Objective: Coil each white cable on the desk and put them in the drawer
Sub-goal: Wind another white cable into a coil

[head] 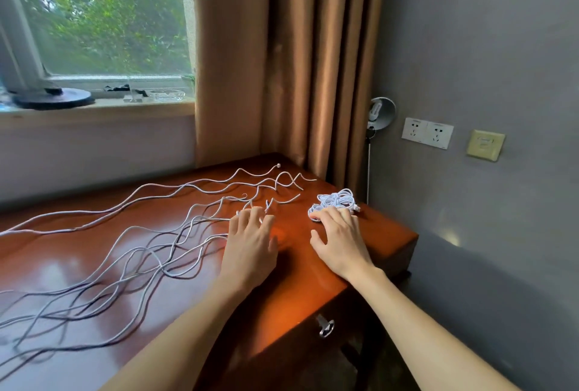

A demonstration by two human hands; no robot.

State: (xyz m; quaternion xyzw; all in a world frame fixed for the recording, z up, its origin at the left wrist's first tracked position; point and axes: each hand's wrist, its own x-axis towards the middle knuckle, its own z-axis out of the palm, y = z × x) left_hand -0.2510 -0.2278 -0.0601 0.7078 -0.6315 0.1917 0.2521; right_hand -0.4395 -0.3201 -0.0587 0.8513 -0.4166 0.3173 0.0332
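The left grip (250, 240) lay palm down on the desk (294, 268) with its fingers spread and nearly straight, holding nothing. Its fingertips (257, 210) reached in among the near ends of the loose white cables (188, 221) and appeared to touch them, though motion blur made the contact hard to judge.

The right grip (340, 240) was also palm down and open, with the thumb splayed toward the left. Its straight fingers rested against the near edge of a coiled bundle (336, 201) of white cable without curling round it.

That bundle sat near the desk's far right corner, just beyond the right grip. The loose cables were uncoiled, running in long wavy lines from the left edge of the view across the desk and overlapping one another. Their ends fanned out ahead of the left grip and toward the far edge.

The two grips were apart, with bare glossy wood between them. In the desk's front face below the right forearm, the drawer (341, 321) was closed, and a metal handle (326, 326) hung on it.

A brown curtain (282, 61) hung behind the desk. Wall sockets (427, 133) were set in the grey wall to the right.
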